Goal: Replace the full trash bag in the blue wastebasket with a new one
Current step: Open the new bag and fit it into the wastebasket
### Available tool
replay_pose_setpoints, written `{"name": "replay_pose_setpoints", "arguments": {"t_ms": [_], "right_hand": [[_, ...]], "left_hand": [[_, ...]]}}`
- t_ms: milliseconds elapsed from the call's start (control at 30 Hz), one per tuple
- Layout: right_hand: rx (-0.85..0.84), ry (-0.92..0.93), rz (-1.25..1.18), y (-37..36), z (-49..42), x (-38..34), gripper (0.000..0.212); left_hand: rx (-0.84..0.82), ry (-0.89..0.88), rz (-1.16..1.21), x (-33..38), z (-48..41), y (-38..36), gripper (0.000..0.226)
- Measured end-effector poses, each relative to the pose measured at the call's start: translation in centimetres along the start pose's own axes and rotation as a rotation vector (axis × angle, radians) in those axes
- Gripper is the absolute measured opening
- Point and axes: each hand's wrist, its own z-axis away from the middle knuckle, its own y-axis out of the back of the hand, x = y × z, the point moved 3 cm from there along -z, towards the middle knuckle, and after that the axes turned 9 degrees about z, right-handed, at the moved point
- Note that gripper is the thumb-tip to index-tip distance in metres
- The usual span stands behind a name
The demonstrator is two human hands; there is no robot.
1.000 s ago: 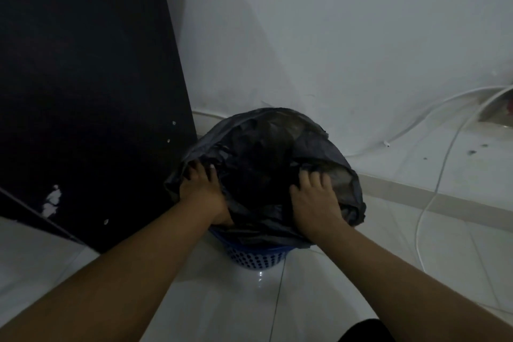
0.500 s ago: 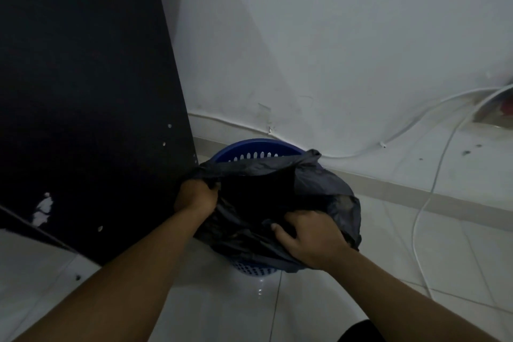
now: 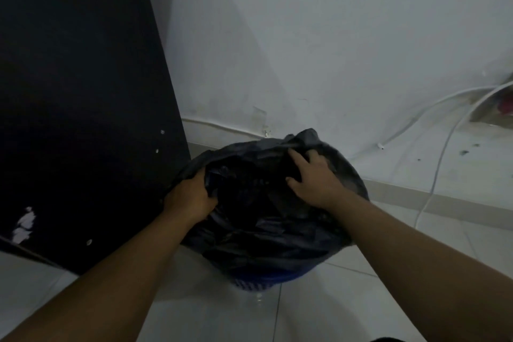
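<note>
A black trash bag point(image 3: 266, 230) is draped over the blue wastebasket point(image 3: 263, 282), which stands on the floor against the wall; only the basket's lower front shows below the plastic. My left hand point(image 3: 191, 197) grips the bag's edge at the basket's left side. Farther back on the right, my right hand point(image 3: 313, 178) holds the bag's edge with its fingers reaching over the far rim. The bag's inside is dark and I cannot see what it holds.
A tall dark cabinet panel point(image 3: 77, 108) stands immediately left of the basket. Behind it is a white wall point(image 3: 319, 44). White cables point(image 3: 433, 175) trail down the wall and across the pale tiled floor point(image 3: 361, 308) on the right.
The far blue rim, bare half a second ago, is now covered by the bag. My right hand has moved from the near right edge to the far rim, carrying the bag's edge.
</note>
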Motion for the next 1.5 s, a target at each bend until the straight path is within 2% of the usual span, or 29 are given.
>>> {"name": "replay_pose_setpoints", "arguments": {"t_ms": [100,200,300,367,467,500,533,600,667,767,833,900,967,1000,1033,1100,1167,1200,1267,1333,1433,1500], "right_hand": [[-0.061,-0.039,0.136,-0.7,-0.6,0.7,0.080],[-0.177,-0.066,-0.054,-1.9,-1.3,1.2,0.079],[-0.070,-0.118,-0.076,-2.4,-1.7,1.3,0.070],[-0.023,-0.131,-0.048,-2.5,-1.9,1.2,0.067],[0.001,-0.117,-0.047,-2.9,-1.9,1.5,0.068],[0.013,-0.104,-0.056,-2.9,-1.9,1.5,0.070],[0.029,-0.099,-0.063,-2.9,-1.8,1.6,0.071],[0.078,-0.098,-0.090,-2.8,-1.6,1.7,0.068],[0.118,-0.108,-0.135,-2.7,-1.4,1.7,0.060],[0.102,-0.156,-0.220,-3.1,-1.3,2.3,0.049],[0.055,-0.237,-0.244,-3.3,-1.2,3.1,0.032],[0.023,-0.288,-0.242,-3.3,-1.1,3.6,0.036],[0.017,-0.326,-0.258,-3.4,-1.1,3.7,0.042],[0.022,-0.351,-0.258,-3.4,-1.0,3.6,0.045],[0.051,-0.370,-0.244,-3.3,-1.0,3.4,0.046],[0.144,-0.408,-0.224,-3.0,-0.8,3.4,0.043],[0.223,-0.405,-0.250,-2.4,-0.4,3.2,0.038],[0.223,-0.397,-0.289,-2.2,-0.3,3.2,0.037],[0.146,-0.415,-0.401,-1.8,0.2,3.4,0.038],[-0.053,-0.392,-0.414,-1.4,1.3,3.6,0.043],[-0.332,-0.385,-0.461,-1.6,3.8,4.1,0.048],[-0.380,-0.452,-0.489,-2.3,5.4,4.2,0.053]], "left_hand": [[-0.073,0.055,-0.092,-1.5,-0.7,0.1,0.097],[-0.013,0.076,-0.155,-1.4,-1.3,0.7,0.089],[0.128,0.063,-0.238,0.6,-1.9,1.9,0.079],[0.229,-0.022,-0.277,2.1,-2.6,2.6,0.061],[0.284,-0.315,-0.122,4.3,-4.0,2.2,0.036],[0.226,-0.395,-0.080,5.0,-4.6,1.6,0.039],[0.130,-0.434,-0.088,5.4,-5.2,0.9,0.053],[-0.038,-0.365,-0.175,5.4,-6.4,-0.4,0.080],[-0.102,-0.233,-0.145,4.2,-7.5,-0.8,0.088],[-0.133,-0.017,0.165,2.2,-8.6,-0.5,0.094],[-0.159,0.119,0.396,1.0,-9.1,-0.5,0.103],[-0.206,0.268,0.642,-1.2,-9.3,-1.1,0.108],[-0.212,0.342,0.827,-3.2,-8.9,-1.8,0.105],[-0.208,0.326,0.813,-3.5,-8.2,-1.8,0.099],[-0.186,0.238,0.704,-3.3,-7.3,-1.4,0.088],[-0.094,-0.031,0.340,-2.3,-6.2,-0.3,0.064],[-0.021,-0.285,0.071,-0.6,-4.7,0.9,0.061],[-0.066,-0.340,0.017,-0.2,-4.2,1.0,0.069],[-0.239,-0.281,-0.081,-0.1,-3.5,0.3,0.097],[-0.333,-0.169,-0.213,-0.8,-2.6,-0.5,0.119],[-0.362,-0.097,-0.434,-0.9,-0.8,-0.5,0.121],[-0.336,-0.144,-0.559,0.4,0.4,-0.6,0.115]]}}
